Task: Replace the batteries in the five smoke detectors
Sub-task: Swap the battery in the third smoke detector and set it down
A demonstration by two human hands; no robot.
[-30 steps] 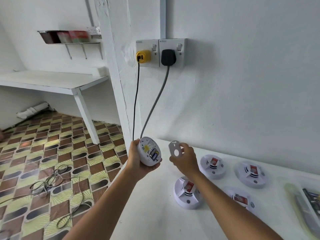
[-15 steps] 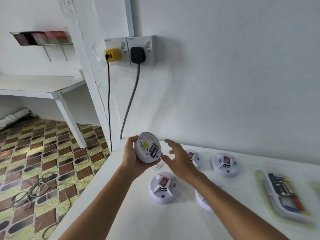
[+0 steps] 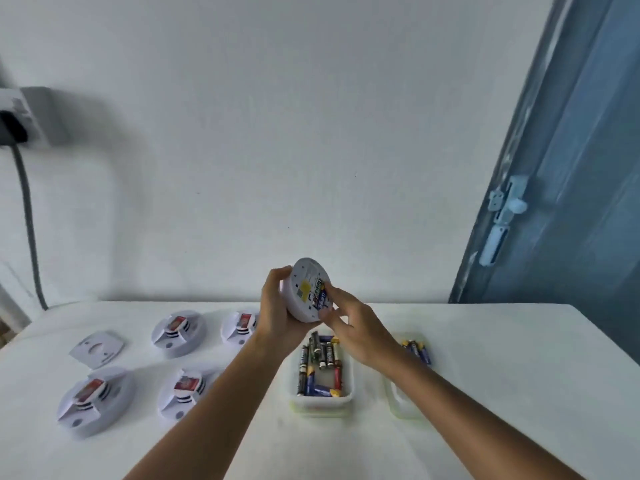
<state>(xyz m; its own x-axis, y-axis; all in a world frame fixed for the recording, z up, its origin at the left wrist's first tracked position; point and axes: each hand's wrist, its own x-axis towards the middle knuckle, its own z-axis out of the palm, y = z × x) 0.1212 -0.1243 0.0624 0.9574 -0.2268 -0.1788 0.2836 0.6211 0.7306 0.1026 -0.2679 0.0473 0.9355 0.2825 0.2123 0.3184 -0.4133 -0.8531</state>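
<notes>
My left hand (image 3: 277,313) grips a round white smoke detector (image 3: 304,306) above the table, its back turned toward me. Batteries (image 3: 319,295) sit in its open compartment beside a yellow label. My right hand (image 3: 353,329) has its forefinger and thumb pinching a battery in that compartment. Several other white detectors lie on the table to the left, two at the back (image 3: 178,332) (image 3: 240,325) and two nearer (image 3: 93,398) (image 3: 185,388). A detached white cover plate (image 3: 98,348) lies flat by them.
Below my hands stands a clear plastic box (image 3: 322,401) of loose batteries. A second box (image 3: 403,407) with a few batteries (image 3: 419,351) is partly hidden by my right forearm. A wall socket with a black plug (image 3: 12,133) is at left, a blue door (image 3: 571,202) at right.
The view has swung right to the battery boxes. My right hand let go of the cover plate, which now lies on the table, and moved onto the detector's batteries.
</notes>
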